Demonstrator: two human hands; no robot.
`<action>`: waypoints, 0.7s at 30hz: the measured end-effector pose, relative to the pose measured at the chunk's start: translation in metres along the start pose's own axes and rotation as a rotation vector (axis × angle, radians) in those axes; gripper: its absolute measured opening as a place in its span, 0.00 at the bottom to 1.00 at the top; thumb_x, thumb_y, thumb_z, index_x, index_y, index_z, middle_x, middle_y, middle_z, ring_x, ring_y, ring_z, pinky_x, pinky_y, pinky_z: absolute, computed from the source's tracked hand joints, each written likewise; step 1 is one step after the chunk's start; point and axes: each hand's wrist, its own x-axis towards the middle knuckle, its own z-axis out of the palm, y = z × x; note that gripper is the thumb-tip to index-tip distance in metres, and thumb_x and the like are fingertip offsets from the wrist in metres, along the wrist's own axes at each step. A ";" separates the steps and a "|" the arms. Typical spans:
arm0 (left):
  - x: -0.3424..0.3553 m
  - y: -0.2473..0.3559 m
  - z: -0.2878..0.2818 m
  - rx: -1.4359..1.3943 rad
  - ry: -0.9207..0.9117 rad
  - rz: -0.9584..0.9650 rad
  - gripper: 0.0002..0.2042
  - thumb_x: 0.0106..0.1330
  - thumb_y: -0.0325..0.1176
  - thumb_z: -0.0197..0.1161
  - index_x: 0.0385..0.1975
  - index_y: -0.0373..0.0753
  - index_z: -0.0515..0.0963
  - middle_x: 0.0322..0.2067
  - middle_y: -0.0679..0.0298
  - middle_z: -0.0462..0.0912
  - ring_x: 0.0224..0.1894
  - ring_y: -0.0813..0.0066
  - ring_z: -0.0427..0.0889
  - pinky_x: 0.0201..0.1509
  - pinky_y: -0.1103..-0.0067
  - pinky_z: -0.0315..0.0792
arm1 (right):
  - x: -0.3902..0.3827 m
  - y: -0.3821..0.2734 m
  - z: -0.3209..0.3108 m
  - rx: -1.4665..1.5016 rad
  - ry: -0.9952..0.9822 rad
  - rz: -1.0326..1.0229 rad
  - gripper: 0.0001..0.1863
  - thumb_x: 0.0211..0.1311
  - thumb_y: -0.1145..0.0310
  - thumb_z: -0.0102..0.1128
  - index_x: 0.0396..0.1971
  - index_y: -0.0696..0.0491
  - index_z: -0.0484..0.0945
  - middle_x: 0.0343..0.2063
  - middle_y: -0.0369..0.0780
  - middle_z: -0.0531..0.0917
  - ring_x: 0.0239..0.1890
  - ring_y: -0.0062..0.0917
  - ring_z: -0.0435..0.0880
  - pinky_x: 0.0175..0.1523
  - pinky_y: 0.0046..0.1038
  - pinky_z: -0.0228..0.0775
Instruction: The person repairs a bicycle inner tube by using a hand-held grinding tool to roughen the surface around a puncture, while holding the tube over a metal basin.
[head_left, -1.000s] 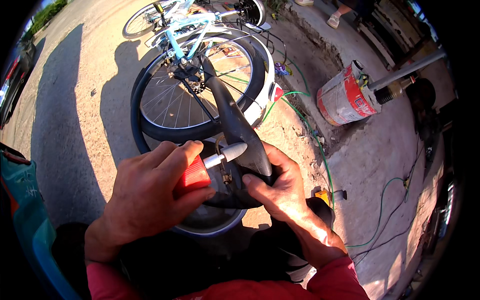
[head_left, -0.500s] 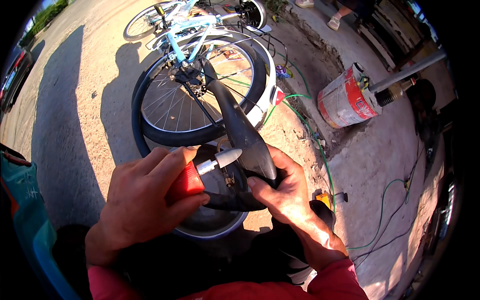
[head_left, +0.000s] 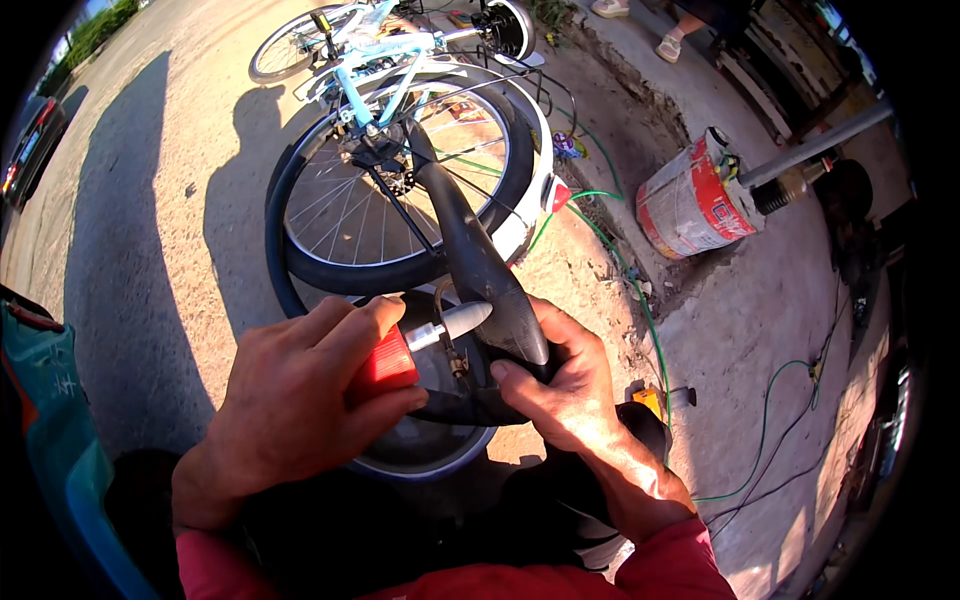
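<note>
My left hand (head_left: 295, 400) grips a red-bodied tool (head_left: 385, 362) with a short metal shaft and a grey, bullet-shaped head (head_left: 462, 320), which lies on or just beside a black inner tube (head_left: 475, 260). My right hand (head_left: 560, 390) holds the swollen section of that tube, thumb on its near side and fingers curled behind it. The tube runs up over the bicycle wheel. Below the tool a brass fitting (head_left: 460, 366) shows over a round grey basin (head_left: 405, 460).
A light-blue bicycle (head_left: 355, 85) lies beyond, its rear wheel (head_left: 330, 205) nearest. A red-and-white bucket (head_left: 690, 200) with a pole stands right, near green hoses (head_left: 650, 320). A person's legs (head_left: 675, 35) show top right. A car (head_left: 30, 150) and a teal object (head_left: 50, 430) are at left.
Both hands, the tube and the red tool have shifted a little downward in the picture. The tool's head moved slightly left, then back right along the tube. Both grips look the same.
</note>
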 end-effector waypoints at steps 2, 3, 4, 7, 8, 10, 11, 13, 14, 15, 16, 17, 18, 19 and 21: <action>0.001 0.000 0.001 -0.004 -0.020 -0.005 0.30 0.54 0.43 0.78 0.55 0.35 0.77 0.36 0.57 0.82 0.32 0.55 0.86 0.35 0.67 0.80 | 0.000 -0.003 0.001 -0.004 0.002 0.015 0.28 0.57 0.82 0.61 0.61 0.57 0.76 0.46 0.35 0.80 0.49 0.18 0.78 0.56 0.23 0.71; 0.001 0.000 0.002 -0.009 0.000 -0.001 0.30 0.54 0.43 0.78 0.54 0.35 0.77 0.35 0.57 0.82 0.32 0.55 0.86 0.35 0.67 0.80 | -0.001 -0.003 0.002 -0.007 0.006 0.031 0.29 0.57 0.82 0.61 0.61 0.57 0.76 0.46 0.35 0.80 0.49 0.17 0.78 0.56 0.23 0.71; 0.001 0.000 0.003 -0.013 0.019 0.002 0.30 0.54 0.43 0.78 0.54 0.35 0.77 0.35 0.58 0.82 0.32 0.55 0.86 0.34 0.67 0.79 | -0.001 -0.003 0.002 -0.006 0.006 0.034 0.29 0.57 0.82 0.61 0.61 0.57 0.76 0.46 0.35 0.80 0.49 0.17 0.78 0.56 0.23 0.71; 0.002 0.002 0.003 -0.019 0.007 -0.032 0.32 0.49 0.42 0.81 0.54 0.33 0.78 0.36 0.55 0.83 0.34 0.55 0.87 0.37 0.68 0.80 | -0.001 -0.003 0.003 0.003 -0.022 0.037 0.29 0.57 0.82 0.61 0.62 0.56 0.75 0.46 0.35 0.80 0.49 0.17 0.78 0.56 0.23 0.71; 0.002 0.002 0.003 -0.022 0.005 -0.033 0.32 0.49 0.42 0.81 0.54 0.33 0.78 0.36 0.55 0.83 0.34 0.55 0.87 0.37 0.68 0.80 | -0.002 -0.004 0.005 -0.007 -0.016 0.035 0.29 0.57 0.82 0.61 0.62 0.56 0.76 0.46 0.35 0.80 0.49 0.17 0.78 0.56 0.23 0.71; 0.003 0.002 0.003 -0.021 -0.020 -0.031 0.32 0.49 0.42 0.81 0.54 0.33 0.78 0.37 0.54 0.84 0.35 0.54 0.88 0.38 0.68 0.80 | -0.003 -0.004 0.005 -0.017 -0.013 0.036 0.29 0.57 0.82 0.62 0.62 0.56 0.76 0.46 0.35 0.81 0.49 0.17 0.78 0.56 0.23 0.71; 0.003 0.002 0.003 -0.023 -0.021 -0.032 0.32 0.49 0.42 0.81 0.54 0.33 0.78 0.37 0.54 0.84 0.35 0.54 0.88 0.38 0.68 0.80 | -0.003 -0.002 0.005 -0.019 -0.013 0.032 0.28 0.57 0.82 0.62 0.61 0.56 0.76 0.46 0.35 0.81 0.49 0.17 0.78 0.56 0.23 0.70; 0.003 0.002 0.004 -0.029 -0.016 -0.028 0.32 0.49 0.41 0.81 0.54 0.34 0.79 0.38 0.54 0.84 0.35 0.54 0.88 0.38 0.68 0.80 | -0.003 -0.002 0.005 -0.023 -0.012 0.029 0.28 0.57 0.82 0.62 0.61 0.56 0.76 0.46 0.35 0.81 0.49 0.17 0.78 0.56 0.23 0.70; 0.003 0.002 0.003 -0.030 -0.016 -0.028 0.32 0.49 0.41 0.81 0.54 0.34 0.79 0.38 0.54 0.84 0.35 0.54 0.88 0.38 0.68 0.80 | -0.002 -0.002 0.004 -0.022 -0.006 0.036 0.28 0.57 0.82 0.62 0.60 0.56 0.76 0.46 0.35 0.81 0.49 0.17 0.78 0.56 0.23 0.70; 0.002 0.003 0.002 -0.038 0.009 -0.042 0.32 0.48 0.41 0.81 0.53 0.34 0.79 0.38 0.54 0.84 0.35 0.54 0.88 0.38 0.68 0.80 | -0.002 -0.001 0.004 -0.019 -0.001 0.044 0.27 0.57 0.82 0.62 0.60 0.56 0.77 0.46 0.36 0.81 0.49 0.17 0.78 0.56 0.24 0.70; 0.000 0.003 0.001 -0.045 0.035 -0.057 0.32 0.48 0.41 0.81 0.53 0.34 0.79 0.39 0.54 0.84 0.35 0.54 0.88 0.38 0.68 0.80 | -0.001 0.000 0.004 -0.017 -0.002 0.044 0.27 0.57 0.82 0.62 0.60 0.56 0.77 0.46 0.36 0.81 0.49 0.17 0.78 0.56 0.24 0.70; -0.001 0.003 0.001 -0.044 0.034 -0.058 0.32 0.48 0.41 0.81 0.53 0.34 0.79 0.39 0.54 0.84 0.35 0.54 0.88 0.38 0.68 0.80 | 0.000 0.002 0.004 -0.016 0.002 0.017 0.27 0.57 0.82 0.62 0.60 0.57 0.77 0.46 0.36 0.81 0.49 0.17 0.78 0.56 0.24 0.71; -0.002 0.002 0.000 -0.040 0.041 -0.050 0.32 0.48 0.41 0.81 0.53 0.35 0.79 0.38 0.54 0.84 0.35 0.55 0.88 0.37 0.69 0.80 | 0.000 0.003 0.004 -0.017 0.007 -0.008 0.27 0.57 0.82 0.62 0.59 0.57 0.77 0.45 0.36 0.82 0.49 0.17 0.79 0.56 0.24 0.71; -0.003 0.001 0.000 -0.035 0.048 -0.043 0.32 0.48 0.41 0.81 0.53 0.35 0.80 0.38 0.55 0.84 0.34 0.55 0.88 0.37 0.69 0.80 | 0.001 0.002 0.004 -0.017 0.007 -0.007 0.27 0.57 0.82 0.62 0.59 0.57 0.77 0.45 0.36 0.82 0.49 0.17 0.79 0.56 0.24 0.71; -0.003 0.003 -0.001 -0.039 0.024 -0.058 0.32 0.48 0.42 0.81 0.53 0.35 0.79 0.37 0.56 0.84 0.34 0.56 0.87 0.37 0.69 0.80 | 0.001 0.000 0.003 -0.017 0.022 -0.015 0.27 0.57 0.82 0.61 0.59 0.57 0.77 0.46 0.36 0.82 0.49 0.17 0.79 0.57 0.24 0.71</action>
